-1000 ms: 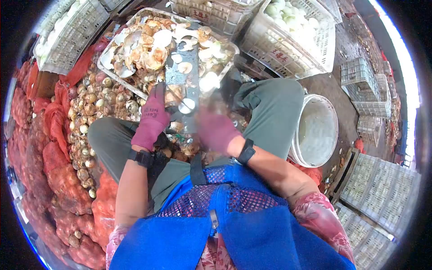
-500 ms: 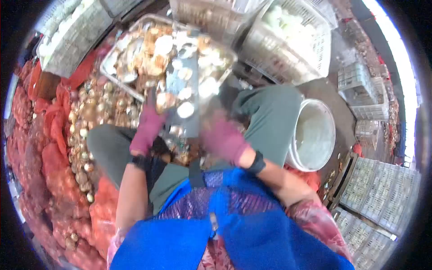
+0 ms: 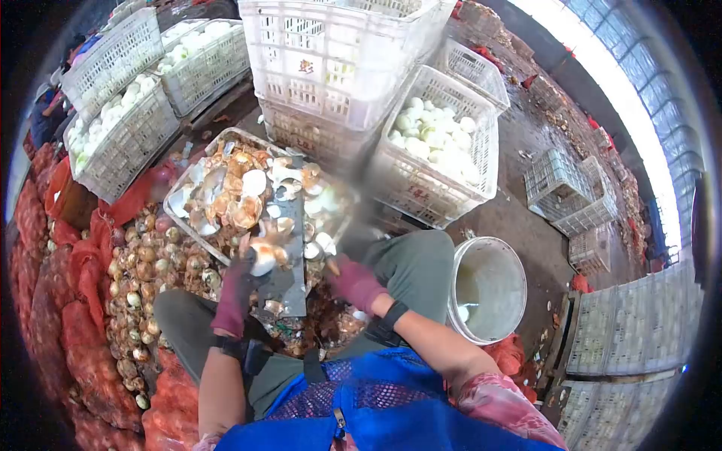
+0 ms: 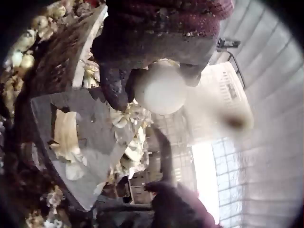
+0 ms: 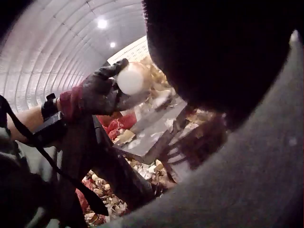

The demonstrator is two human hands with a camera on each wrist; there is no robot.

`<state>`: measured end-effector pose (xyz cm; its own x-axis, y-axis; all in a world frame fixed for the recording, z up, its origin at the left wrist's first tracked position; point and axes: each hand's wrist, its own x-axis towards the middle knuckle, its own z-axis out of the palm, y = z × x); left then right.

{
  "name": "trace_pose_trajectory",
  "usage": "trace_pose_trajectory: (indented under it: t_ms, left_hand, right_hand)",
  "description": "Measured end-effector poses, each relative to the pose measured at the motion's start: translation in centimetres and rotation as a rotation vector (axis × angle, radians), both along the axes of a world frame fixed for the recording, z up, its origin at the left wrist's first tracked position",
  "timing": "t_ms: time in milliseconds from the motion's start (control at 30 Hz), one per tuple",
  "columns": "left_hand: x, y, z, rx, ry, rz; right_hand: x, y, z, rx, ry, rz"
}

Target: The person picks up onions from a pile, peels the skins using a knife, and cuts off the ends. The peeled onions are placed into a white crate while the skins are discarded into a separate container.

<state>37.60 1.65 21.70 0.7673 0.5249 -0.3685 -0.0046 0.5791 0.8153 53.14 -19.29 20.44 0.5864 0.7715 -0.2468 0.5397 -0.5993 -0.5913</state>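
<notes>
My gloved left hand (image 3: 235, 295) grips an onion (image 3: 263, 258) over the left edge of a dark board (image 3: 286, 292). Its pale cut face shows in the left wrist view, and in the right wrist view thumb and fingers wrap the onion (image 5: 131, 80). To the right of the board, my gloved right hand (image 3: 356, 284) is curled; a dark, narrow blade like a knife's (image 4: 164, 154) rises from it in the left wrist view. The handle is hidden in the glove. Scraps of skin and white onion slices lie on the board.
Under the board's far end sits a tray (image 3: 197, 239) heaped with peelings. Unpeeled onions (image 3: 143, 270) pile up at the left beside red mesh sacks (image 3: 86, 331). A white bucket (image 3: 487, 289) stands by the right knee. Crates of peeled onions (image 3: 440, 161) stand ahead.
The head view has tilted up, showing more crates. My left hand now holds up an onion, whereas earlier it reached at the tray's edge. A white piece now shows inside the bucket.
</notes>
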Motion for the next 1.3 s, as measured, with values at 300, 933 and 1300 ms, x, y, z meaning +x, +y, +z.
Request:
trace_pose_trajectory:
  t_ms: [300,933,1300]
  left_hand:
    - [0.2,-2.0,-2.3,1.313,0.616,-0.154]
    - [-0.6,-2.3,-1.4,1.159,0.545,-0.199]
    - [-0.6,-1.9,-1.3,1.064,0.549,-0.166]
  right_hand:
    - [-5.1,-1.5,2.9,0.151,0.036,-0.105]
    - [-5.8,-2.7,4.1,-0.022,0.241,-0.005]
    - [-3.8,-2.6,-0.2,0.051,0.311,-0.172]
